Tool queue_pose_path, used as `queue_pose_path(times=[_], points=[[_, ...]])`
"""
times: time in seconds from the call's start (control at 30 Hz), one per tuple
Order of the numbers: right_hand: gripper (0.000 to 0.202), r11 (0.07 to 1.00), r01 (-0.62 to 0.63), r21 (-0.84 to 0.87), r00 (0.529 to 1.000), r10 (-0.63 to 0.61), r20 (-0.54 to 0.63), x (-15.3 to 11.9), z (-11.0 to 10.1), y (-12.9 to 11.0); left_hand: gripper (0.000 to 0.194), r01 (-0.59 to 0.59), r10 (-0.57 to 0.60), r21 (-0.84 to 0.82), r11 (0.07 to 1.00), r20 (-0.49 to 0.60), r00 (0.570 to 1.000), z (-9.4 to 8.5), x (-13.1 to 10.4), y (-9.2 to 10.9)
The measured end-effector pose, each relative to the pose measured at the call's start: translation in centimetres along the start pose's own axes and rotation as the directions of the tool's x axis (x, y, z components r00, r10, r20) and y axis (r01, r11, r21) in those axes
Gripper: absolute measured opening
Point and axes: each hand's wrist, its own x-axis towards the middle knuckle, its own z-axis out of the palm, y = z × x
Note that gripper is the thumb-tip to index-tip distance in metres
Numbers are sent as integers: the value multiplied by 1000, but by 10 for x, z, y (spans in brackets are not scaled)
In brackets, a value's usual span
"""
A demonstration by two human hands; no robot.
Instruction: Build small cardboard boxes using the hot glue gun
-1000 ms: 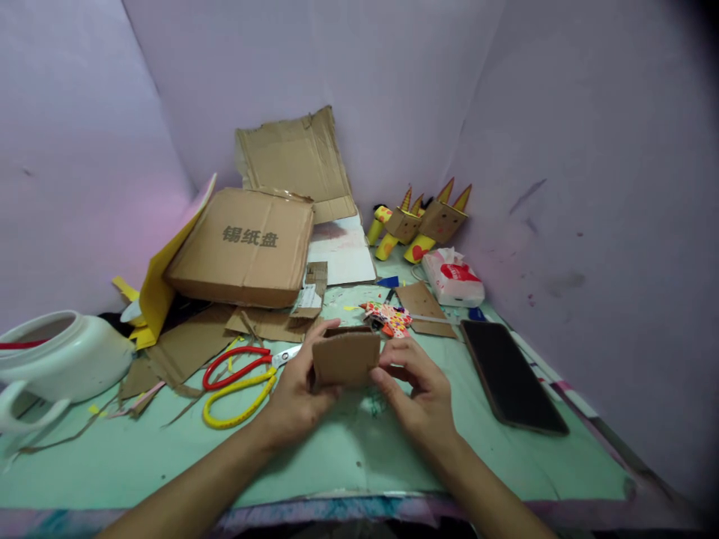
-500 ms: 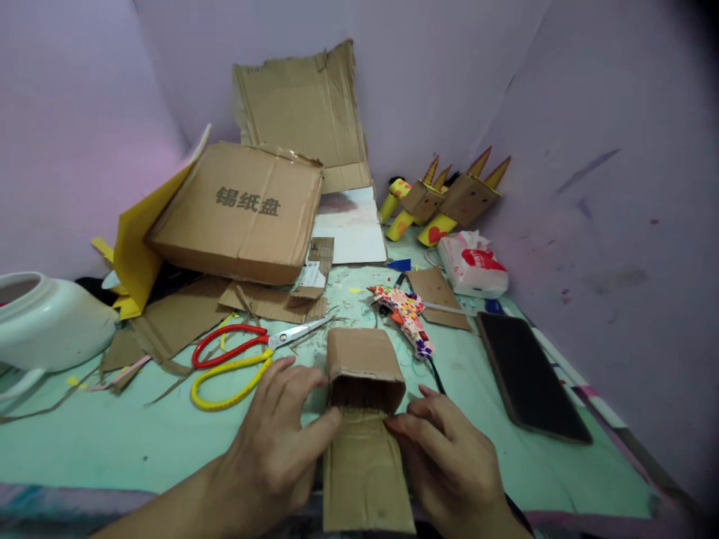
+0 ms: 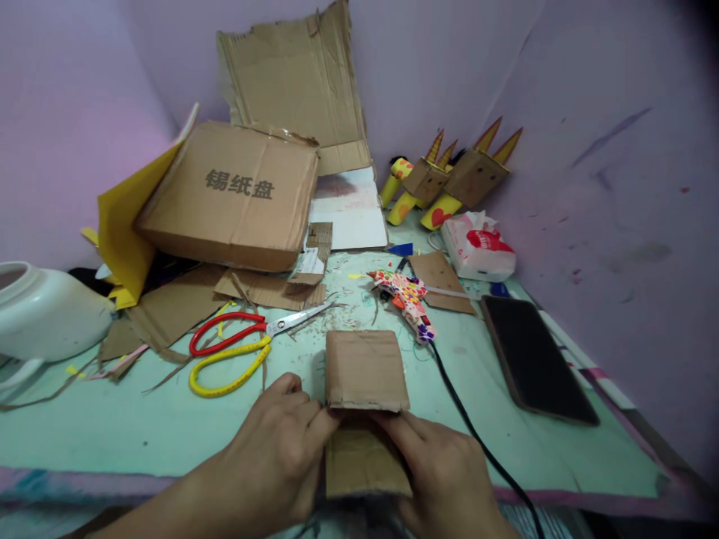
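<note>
A small brown cardboard box (image 3: 367,370) stands close in front of me, with a flat flap (image 3: 365,464) stretching from it toward me. My left hand (image 3: 284,442) is closed at its left side, fingers curled and thumb at the fold between box and flap. On the other side, my right hand (image 3: 438,457) grips the same fold, its fingertips hidden beneath the box's near edge. Left of the box lie scissors (image 3: 247,344) with one red and one yellow handle. Beyond it rests a flower-patterned glue gun (image 3: 405,299) with a black cord (image 3: 466,412).
A large cardboard box (image 3: 236,191) and cardboard scraps (image 3: 174,307) fill the back left, near a white pot (image 3: 50,311). On the right are a phone (image 3: 536,359), a tissue pack (image 3: 477,247) and two cardboard animal figures (image 3: 475,180) against the wall.
The small box has tipped toward me, so its opening is now hidden and its top shows. Both hands have closed in on the fold; the left fingers have curled. The view has shifted slightly.
</note>
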Motion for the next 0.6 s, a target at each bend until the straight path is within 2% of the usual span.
queue_pose_path(times=[0.17,0.3,0.43,0.6], points=[[65,998,-21,-53,997,17,-69,-5,3,-1,34,8,-8,19,1000,-22,1000,3,0,3],[66,998,6,-65,999,-8,-37,-3,0,-1,34,45,-42,39,998,-70,997,9,-1,5],[51,998,11,-56,1000,-11,3,0,-3,-2,27,56,-51,74,996,-65,997,13,2,5],[39,995,-77,-60,994,72,-82,-4,6,-4,11,67,-56,93,993,-123,991,18,3,5]])
